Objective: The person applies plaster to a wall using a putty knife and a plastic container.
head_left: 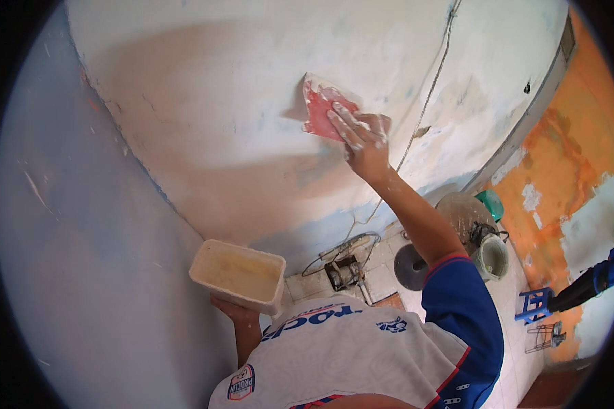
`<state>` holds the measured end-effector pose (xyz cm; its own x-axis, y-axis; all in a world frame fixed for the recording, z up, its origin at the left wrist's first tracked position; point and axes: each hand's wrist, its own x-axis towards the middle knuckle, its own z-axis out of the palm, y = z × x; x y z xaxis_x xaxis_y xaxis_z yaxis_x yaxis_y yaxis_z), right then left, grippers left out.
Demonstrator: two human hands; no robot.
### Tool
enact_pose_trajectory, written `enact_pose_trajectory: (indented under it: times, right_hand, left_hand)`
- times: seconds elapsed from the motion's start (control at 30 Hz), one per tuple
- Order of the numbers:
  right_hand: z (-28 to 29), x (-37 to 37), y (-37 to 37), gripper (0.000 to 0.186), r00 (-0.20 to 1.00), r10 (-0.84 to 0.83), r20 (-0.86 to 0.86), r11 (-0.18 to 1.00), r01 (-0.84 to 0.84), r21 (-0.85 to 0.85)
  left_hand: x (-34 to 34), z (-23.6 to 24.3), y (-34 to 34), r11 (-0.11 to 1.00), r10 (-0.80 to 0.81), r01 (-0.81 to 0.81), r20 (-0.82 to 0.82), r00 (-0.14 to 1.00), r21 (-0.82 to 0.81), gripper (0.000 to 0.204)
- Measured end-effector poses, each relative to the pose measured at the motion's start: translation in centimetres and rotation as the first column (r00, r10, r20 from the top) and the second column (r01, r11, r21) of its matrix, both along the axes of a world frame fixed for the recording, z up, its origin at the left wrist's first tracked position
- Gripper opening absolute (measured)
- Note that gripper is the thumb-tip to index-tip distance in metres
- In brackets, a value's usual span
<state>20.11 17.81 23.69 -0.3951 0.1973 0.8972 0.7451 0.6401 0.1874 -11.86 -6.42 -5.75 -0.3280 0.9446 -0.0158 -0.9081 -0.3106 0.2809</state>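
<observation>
Shirt and sleeve: white shirt (361,347) with a blue right sleeve (460,307), nearest the camera.
Left hand: the left hand (237,310) bears the tub from below, at its near side; fingers mostly hidden, so cannot tell how far they are closed.
Tub: pale rectangular tub (235,292), open top, slightly tilted, pale residue inside; close to the corner of the two walls.
Right hand: the right hand (366,136), at the end of an outstretched arm, grips the red spatula; two fingers (346,118) lie extended and slightly parted on its face, the others bent in toward the palm. White smears on the fingers.
Spatula: red spatula (320,109), broad and flat, coated white along its edges, up against the patchy wall; exact contact line not clear.
Patchy wall: patchy wall (205,170), white over brownish and bluish areas; a thin cable (428,99) runs down it, right of the spatula.
Side wall: blue-grey wall (82,238) at left.
Floor: bucket (482,263) and dark round object (411,267) on pale tiles.
Far right: blue stool (535,305), near the peeling orange wall (559,163).
</observation>
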Motion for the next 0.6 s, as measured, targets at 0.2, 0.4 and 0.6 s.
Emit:
enact_pose_trajectory:
  times: [0.2,0.4,0.6]
  right_hand:
    - [12.9,2.1,0.9,0.063,0.962,-0.097,-0.257,0.946,0.169,0.276]
    - [4.9,1.0,5.3,0.071,0.981,-0.182,0.068,0.957,0.161,0.240]
    - [-1.4,0.5,0.5,0.063,1.000,0.014,0.024,1.000,-0.015,0.026]
  left_hand:
    - [1.7,4.5,0.2,0.999,-0.002,0.000,-0.046,0.999,-0.051,0.067]
    - [2.4,5.9,1.0,0.996,0.003,-0.006,-0.033,0.999,-0.088,0.065]
    - [2.9,4.5,1.1,0.997,0.038,-0.041,-0.038,0.999,-0.069,0.069]
